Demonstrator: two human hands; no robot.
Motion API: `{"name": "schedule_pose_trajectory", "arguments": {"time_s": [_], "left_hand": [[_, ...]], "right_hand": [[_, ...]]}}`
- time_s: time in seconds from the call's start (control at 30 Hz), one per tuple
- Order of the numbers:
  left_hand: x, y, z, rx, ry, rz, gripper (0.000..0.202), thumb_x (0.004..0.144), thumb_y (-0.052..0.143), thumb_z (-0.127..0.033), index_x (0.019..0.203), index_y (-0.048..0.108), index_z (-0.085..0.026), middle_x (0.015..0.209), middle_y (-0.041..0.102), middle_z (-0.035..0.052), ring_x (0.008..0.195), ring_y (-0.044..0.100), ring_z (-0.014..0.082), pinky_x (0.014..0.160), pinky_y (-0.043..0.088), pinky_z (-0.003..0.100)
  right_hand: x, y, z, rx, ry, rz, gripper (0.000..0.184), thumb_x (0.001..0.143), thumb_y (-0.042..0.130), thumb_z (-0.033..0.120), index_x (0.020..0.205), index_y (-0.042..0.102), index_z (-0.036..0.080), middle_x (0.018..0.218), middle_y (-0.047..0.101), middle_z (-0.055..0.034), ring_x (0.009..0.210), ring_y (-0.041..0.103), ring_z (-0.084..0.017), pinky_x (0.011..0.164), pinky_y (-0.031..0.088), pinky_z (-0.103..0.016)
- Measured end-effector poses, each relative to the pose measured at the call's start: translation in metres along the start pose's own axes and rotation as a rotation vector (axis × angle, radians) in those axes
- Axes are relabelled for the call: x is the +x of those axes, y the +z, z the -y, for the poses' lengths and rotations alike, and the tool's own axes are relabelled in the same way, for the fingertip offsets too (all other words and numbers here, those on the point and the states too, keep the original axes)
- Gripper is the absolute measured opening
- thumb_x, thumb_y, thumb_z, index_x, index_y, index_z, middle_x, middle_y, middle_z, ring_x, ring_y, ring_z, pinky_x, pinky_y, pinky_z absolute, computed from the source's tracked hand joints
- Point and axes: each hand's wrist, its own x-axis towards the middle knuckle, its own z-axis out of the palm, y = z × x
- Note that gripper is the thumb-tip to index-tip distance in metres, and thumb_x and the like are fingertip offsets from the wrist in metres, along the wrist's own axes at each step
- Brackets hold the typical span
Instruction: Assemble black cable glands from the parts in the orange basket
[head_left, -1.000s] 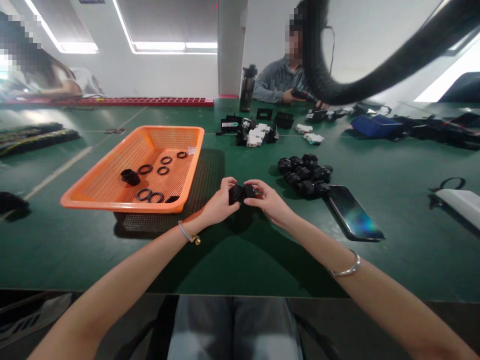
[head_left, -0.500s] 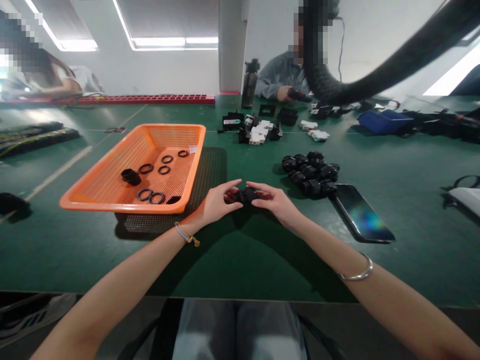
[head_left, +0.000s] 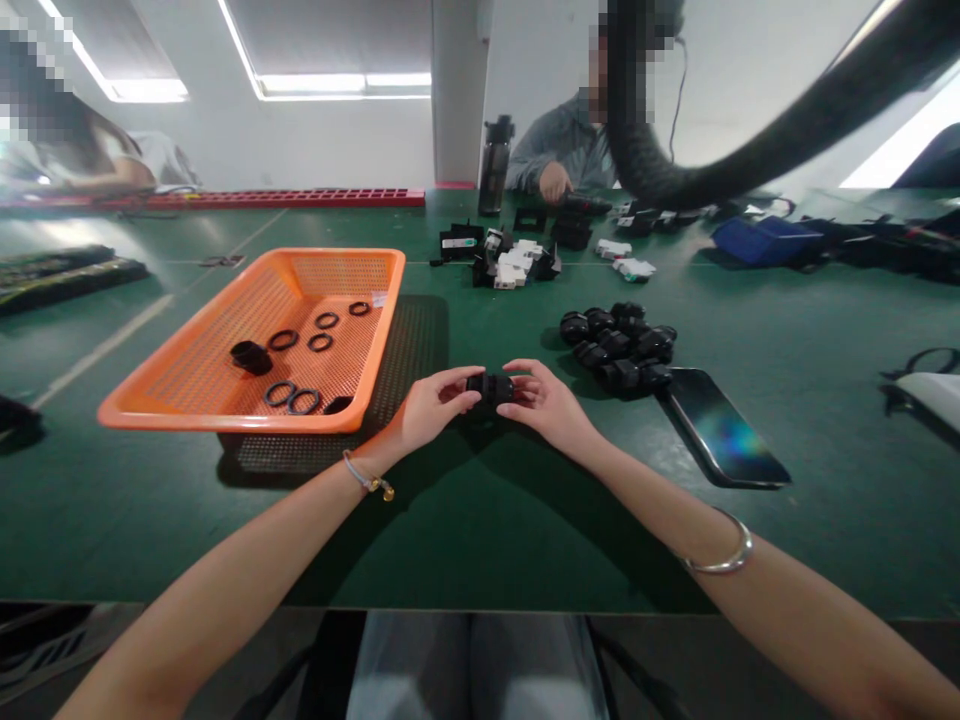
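Observation:
My left hand [head_left: 429, 405] and my right hand [head_left: 546, 403] meet over the green table and pinch a small black round fitting [head_left: 491, 387] between their fingertips, one hand on each end. A pile of several similar black fittings [head_left: 619, 346] lies just right of my right hand. To the left stands an orange mesh basket [head_left: 225, 415] holding several black rings [head_left: 300, 345] and one black part [head_left: 251, 356].
A dark phone [head_left: 716, 425] lies beside the pile. White and black parts [head_left: 514, 265] and a dark bottle [head_left: 495, 165] sit farther back. A person in grey [head_left: 562, 150] works across the table; another person sits at far left. A thick black hose [head_left: 750, 130] arcs overhead.
My hands have stayed together on the black fitting, shifting their finger grip around it; the view has moved slightly. The person opposite has moved a hand.

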Motion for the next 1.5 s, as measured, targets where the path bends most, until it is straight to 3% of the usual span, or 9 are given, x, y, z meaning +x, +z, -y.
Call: {"name": "schedule_pose_trajectory", "arguments": {"time_s": [0.17, 0.33, 0.57, 0.73, 0.93, 1.17, 1.5], "left_hand": [[0.000, 0.000, 0.003, -0.049, -0.002, -0.014, 0.038, 0.070, 0.066, -0.027, 0.106, 0.061, -0.014, 0.084, 0.063, 0.0021, 0.075, 0.060, 0.0123, 0.073, 0.050, 0.027], [0.000, 0.002, 0.005, -0.093, -0.061, -0.022, 0.027, 0.072, 0.063, -0.030, 0.092, 0.058, -0.013, 0.075, 0.061, 0.0006, 0.065, 0.058, 0.0106, 0.064, 0.049, 0.024], [-0.004, 0.003, -0.002, -0.004, -0.014, -0.004, 0.023, 0.073, 0.063, -0.034, 0.086, 0.056, -0.016, 0.071, 0.056, -0.0020, 0.063, 0.054, 0.0102, 0.059, 0.045, 0.022], [-0.005, 0.001, -0.004, -0.020, -0.020, 0.021, 0.025, 0.072, 0.065, -0.033, 0.088, 0.055, -0.016, 0.074, 0.057, -0.0018, 0.066, 0.055, 0.0110, 0.061, 0.045, 0.023], [-0.006, 0.000, -0.004, 0.018, -0.019, 0.030, 0.025, 0.073, 0.062, -0.035, 0.088, 0.054, -0.016, 0.073, 0.056, -0.0017, 0.065, 0.054, 0.0113, 0.061, 0.044, 0.024], [-0.005, 0.001, 0.001, -0.011, -0.018, 0.029, 0.025, 0.075, 0.058, -0.035, 0.090, 0.053, -0.016, 0.072, 0.054, -0.0022, 0.064, 0.056, 0.0112, 0.061, 0.047, 0.024], [-0.006, 0.000, -0.001, -0.009, -0.014, 0.028, 0.020, 0.078, 0.057, -0.031, 0.091, 0.053, -0.016, 0.071, 0.055, -0.0024, 0.064, 0.057, 0.0101, 0.060, 0.049, 0.023]], "right_hand": [[-0.001, 0.000, 0.004, -0.039, 0.014, 0.012, 0.040, 0.060, 0.071, 0.023, 0.097, 0.057, 0.023, 0.082, 0.067, 0.0000, 0.077, 0.066, -0.017, 0.080, 0.053, -0.036], [-0.004, -0.001, 0.003, -0.086, -0.026, 0.036, 0.051, 0.059, 0.071, 0.020, 0.109, 0.059, 0.022, 0.102, 0.067, -0.0049, 0.081, 0.066, -0.018, 0.081, 0.054, -0.035], [-0.008, -0.001, 0.003, -0.206, -0.097, -0.038, 0.040, 0.065, 0.069, 0.024, 0.105, 0.066, 0.023, 0.115, 0.061, -0.0068, 0.093, 0.063, -0.019, 0.080, 0.055, -0.034], [-0.009, 0.003, 0.003, -0.147, -0.114, -0.056, 0.046, 0.064, 0.069, 0.022, 0.109, 0.058, 0.024, 0.102, 0.065, -0.0052, 0.096, 0.062, -0.020, 0.079, 0.055, -0.034], [-0.011, 0.004, 0.003, -0.161, -0.140, -0.049, 0.033, 0.065, 0.069, 0.023, 0.096, 0.057, 0.023, 0.089, 0.065, -0.0015, 0.086, 0.063, -0.018, 0.076, 0.055, -0.033], [-0.011, 0.003, 0.004, -0.135, -0.164, -0.033, 0.039, 0.064, 0.066, 0.016, 0.102, 0.062, 0.022, 0.097, 0.066, -0.0028, 0.091, 0.064, -0.017, 0.079, 0.056, -0.032], [-0.012, 0.001, 0.003, -0.132, -0.146, -0.039, 0.038, 0.066, 0.068, 0.020, 0.104, 0.067, 0.024, 0.106, 0.063, -0.0042, 0.085, 0.065, -0.016, 0.079, 0.057, -0.031]]}}
